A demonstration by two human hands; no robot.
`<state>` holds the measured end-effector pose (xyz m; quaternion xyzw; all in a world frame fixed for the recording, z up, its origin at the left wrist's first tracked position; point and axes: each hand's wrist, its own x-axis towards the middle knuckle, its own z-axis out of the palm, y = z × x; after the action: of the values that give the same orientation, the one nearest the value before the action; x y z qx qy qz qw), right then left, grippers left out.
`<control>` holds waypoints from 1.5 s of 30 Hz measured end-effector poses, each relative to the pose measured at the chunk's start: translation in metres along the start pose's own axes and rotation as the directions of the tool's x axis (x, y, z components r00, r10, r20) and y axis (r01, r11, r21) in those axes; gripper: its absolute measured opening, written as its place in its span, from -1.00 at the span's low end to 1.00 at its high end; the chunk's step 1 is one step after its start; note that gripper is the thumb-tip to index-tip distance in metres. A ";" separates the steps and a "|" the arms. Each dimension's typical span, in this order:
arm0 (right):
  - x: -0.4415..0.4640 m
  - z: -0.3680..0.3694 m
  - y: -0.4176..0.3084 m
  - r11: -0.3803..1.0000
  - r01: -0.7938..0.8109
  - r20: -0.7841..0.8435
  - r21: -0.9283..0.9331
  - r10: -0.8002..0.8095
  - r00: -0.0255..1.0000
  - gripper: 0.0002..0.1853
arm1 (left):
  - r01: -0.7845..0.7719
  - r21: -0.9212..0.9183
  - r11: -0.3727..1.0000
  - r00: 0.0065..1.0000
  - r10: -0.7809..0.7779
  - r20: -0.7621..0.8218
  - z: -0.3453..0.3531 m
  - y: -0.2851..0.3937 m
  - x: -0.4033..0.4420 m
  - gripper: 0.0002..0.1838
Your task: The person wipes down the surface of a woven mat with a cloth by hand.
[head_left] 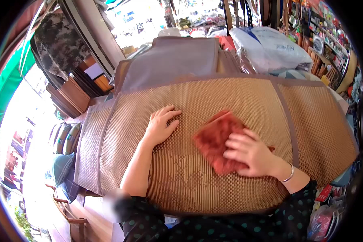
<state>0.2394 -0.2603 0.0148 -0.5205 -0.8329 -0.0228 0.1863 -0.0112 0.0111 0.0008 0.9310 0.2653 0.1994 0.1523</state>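
A woven tan mat (197, 97) with brown cloth borders lies spread out in front of me. My left hand (162, 124) rests on it left of the middle, fingers stretched out and holding nothing. To the right, my right hand (250, 152) presses a folded red cloth (215, 137) onto the woven surface, its fingers bent over the cloth. Motion blurs the cloth and this hand slightly. A patterned, ribbed area of the mat shows between my forearms.
Behind the mat lies a brown sheet (181, 56), with a white plastic bag (270, 46) at its right. Belts (246, 14) hang at the back. Blue caps (63, 169) sit at the left edge, and packaged goods (326, 218) lie at lower right.
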 end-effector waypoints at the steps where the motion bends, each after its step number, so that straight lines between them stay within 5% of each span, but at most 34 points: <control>1: 0.000 0.001 -0.012 0.996 0.072 0.037 0.052 -0.074 0.997 -0.37 | -0.004 0.006 1.000 1.000 0.004 -0.008 0.001 -0.001 0.001 -0.57; 7: 0.001 -0.002 0.001 0.992 0.037 0.062 0.118 -0.044 0.997 -0.34 | -0.003 0.017 1.000 1.000 0.003 -0.001 0.004 -0.002 -0.002 -0.56; 11: -0.011 -0.010 0.063 0.965 -0.259 -0.139 -0.039 0.251 0.958 -0.44 | 0.036 0.014 0.999 0.999 -0.036 0.016 0.001 -0.001 0.000 -0.55; 16: -0.044 -0.014 0.123 0.782 -0.617 -0.318 -0.084 0.566 0.760 -0.47 | 0.023 0.016 1.000 1.000 -0.023 0.001 0.001 -0.001 -0.001 -0.55; 20: -0.030 -0.010 0.087 0.872 -0.470 -0.270 -0.139 0.423 0.865 -0.49 | 0.001 0.020 1.000 1.000 0.000 -0.005 0.003 -0.005 0.000 -0.56; 23: -0.005 0.000 0.023 0.987 -0.111 -0.130 -0.119 0.095 0.987 -0.47 | -0.020 -0.001 1.000 1.000 0.020 -0.002 0.002 -0.004 0.000 -0.56; 27: -0.004 0.012 -0.033 0.973 0.186 0.036 0.138 -0.193 0.981 -0.32 | -0.034 -0.015 0.999 0.999 0.034 -0.015 0.002 -0.004 -0.001 -0.56; 30: 0.001 0.003 -0.013 0.984 0.099 0.051 0.152 -0.107 0.993 -0.34 | -0.037 -0.027 0.999 0.999 0.037 -0.014 0.002 -0.003 -0.001 -0.56; 32: 0.001 -0.005 0.017 0.996 -0.084 -0.034 0.038 0.085 0.996 -0.40 | -0.033 -0.006 0.999 0.999 0.033 -0.022 0.003 -0.002 -0.001 -0.56; 36: -0.028 -0.005 0.099 0.887 -0.455 -0.314 -0.083 0.410 0.857 -0.48 | -0.033 0.013 0.999 0.999 0.033 -0.027 0.003 -0.004 -0.001 -0.56; 39: -0.042 -0.011 0.120 0.795 -0.604 -0.334 -0.058 0.554 0.762 -0.48 | -0.036 0.019 0.999 0.999 0.036 -0.025 0.001 -0.003 -0.001 -0.55; 42: -0.034 -0.008 0.098 0.823 -0.547 -0.321 -0.151 0.483 0.815 -0.48 | -0.024 -0.002 1.000 1.000 0.024 -0.006 0.001 -0.001 -0.001 -0.56; 45: -0.013 0.001 0.046 0.948 -0.273 -0.195 -0.167 0.239 0.951 -0.42 | -0.037 -0.002 0.999 0.999 0.037 -0.006 0.002 -0.002 -0.001 -0.56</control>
<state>0.2845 -0.2506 0.0027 -0.6361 -0.7326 -0.1235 0.2081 -0.0124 0.0120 -0.0017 0.9350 0.2481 0.2053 0.1487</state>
